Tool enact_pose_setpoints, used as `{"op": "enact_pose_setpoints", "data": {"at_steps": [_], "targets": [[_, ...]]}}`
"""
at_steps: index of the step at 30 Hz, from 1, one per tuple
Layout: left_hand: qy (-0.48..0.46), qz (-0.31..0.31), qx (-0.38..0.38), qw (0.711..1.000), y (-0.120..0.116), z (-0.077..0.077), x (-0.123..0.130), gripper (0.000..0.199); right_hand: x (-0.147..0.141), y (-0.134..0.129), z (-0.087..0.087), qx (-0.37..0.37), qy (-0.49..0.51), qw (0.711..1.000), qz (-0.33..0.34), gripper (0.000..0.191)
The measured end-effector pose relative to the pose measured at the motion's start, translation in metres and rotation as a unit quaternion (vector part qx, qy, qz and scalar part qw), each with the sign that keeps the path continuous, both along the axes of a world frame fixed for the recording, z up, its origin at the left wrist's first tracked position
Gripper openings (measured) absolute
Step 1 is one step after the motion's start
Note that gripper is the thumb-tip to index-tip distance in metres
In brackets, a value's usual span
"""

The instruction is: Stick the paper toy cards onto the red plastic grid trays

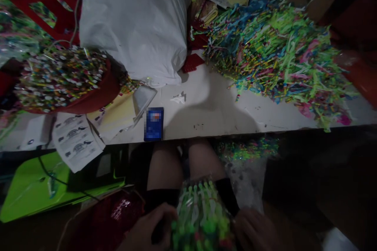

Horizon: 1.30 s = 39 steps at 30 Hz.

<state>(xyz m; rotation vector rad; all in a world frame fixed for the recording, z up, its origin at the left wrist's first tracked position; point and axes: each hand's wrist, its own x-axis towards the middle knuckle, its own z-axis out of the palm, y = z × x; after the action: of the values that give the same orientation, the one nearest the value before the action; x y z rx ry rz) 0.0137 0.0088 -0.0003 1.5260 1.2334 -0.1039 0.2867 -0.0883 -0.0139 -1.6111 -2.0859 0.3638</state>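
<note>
Low in the view, above my lap, a clear plastic bag (200, 208) holds a row of green, stick-like pieces with rounded ends; their exact kind is hard to make out in the dim light. My left hand (156, 221) grips the bag's left edge with curled fingers. On the opposite edge, my right hand (251, 225) is closed at the bag's side, dark and slightly blurred. The bag's lower end runs out of the frame, where green, yellow and a little red show.
On the white table (203, 111) lie a large pile of colourful strips and sticks (273, 51), a white sack (132, 19), a red basin (100, 94) full of small beaded pieces, a dark blue packet (153, 124) and printed sheets (76, 141). A green stool (32, 188) stands lower left.
</note>
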Motion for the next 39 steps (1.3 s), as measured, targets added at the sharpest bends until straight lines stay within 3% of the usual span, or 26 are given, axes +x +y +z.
{"op": "enact_pose_setpoints", "data": {"at_steps": [3, 7, 11, 15, 17, 20, 25, 28, 33, 37, 39], "targets": [[0.018, 0.012, 0.067, 0.998, 0.026, 0.018, 0.008, 0.017, 0.001, 0.031, 0.010, 0.068, -0.003, 0.998, -0.006, 0.025], [0.034, 0.032, 0.201, 0.978, 0.047, 0.036, 0.008, 0.016, -0.001, 0.057, 0.022, 0.080, -0.029, 0.996, -0.007, 0.022], [0.051, 0.016, 0.311, 0.949, 0.066, 0.022, 0.001, 0.021, -0.003, 0.073, 0.025, 0.100, -0.031, 0.995, -0.006, 0.022], [0.058, -0.060, 0.286, 0.954, 0.092, -0.005, 0.006, 0.025, -0.006, 0.092, 0.013, 0.097, -0.001, 0.995, -0.016, 0.023], [0.045, -0.068, 0.256, 0.963, 0.102, -0.009, 0.015, 0.027, -0.006, 0.100, 0.008, 0.089, 0.012, 0.995, -0.033, 0.024], [0.020, -0.049, 0.244, 0.968, 0.107, 0.004, 0.027, 0.027, -0.005, 0.105, 0.012, 0.072, 0.041, 0.995, -0.057, 0.025], [0.000, -0.065, 0.343, 0.937, 0.103, 0.045, 0.032, 0.025, 0.003, 0.103, 0.035, 0.059, 0.095, 0.988, -0.107, 0.027], [0.016, -0.075, 0.340, 0.937, 0.104, 0.059, 0.031, 0.020, 0.008, 0.106, 0.040, 0.084, 0.117, 0.983, -0.114, 0.027], [0.004, -0.095, 0.244, 0.965, 0.105, 0.061, 0.032, 0.019, 0.013, 0.115, 0.040, 0.132, 0.118, 0.974, -0.142, 0.029], [-0.015, -0.096, 0.164, 0.982, 0.098, 0.062, 0.030, 0.020, 0.015, 0.112, 0.052, 0.131, 0.126, 0.973, -0.140, 0.030], [-0.022, -0.072, 0.159, 0.984, 0.096, 0.064, 0.032, 0.019, 0.015, 0.108, 0.060, 0.137, 0.109, 0.976, -0.127, 0.031]]}}
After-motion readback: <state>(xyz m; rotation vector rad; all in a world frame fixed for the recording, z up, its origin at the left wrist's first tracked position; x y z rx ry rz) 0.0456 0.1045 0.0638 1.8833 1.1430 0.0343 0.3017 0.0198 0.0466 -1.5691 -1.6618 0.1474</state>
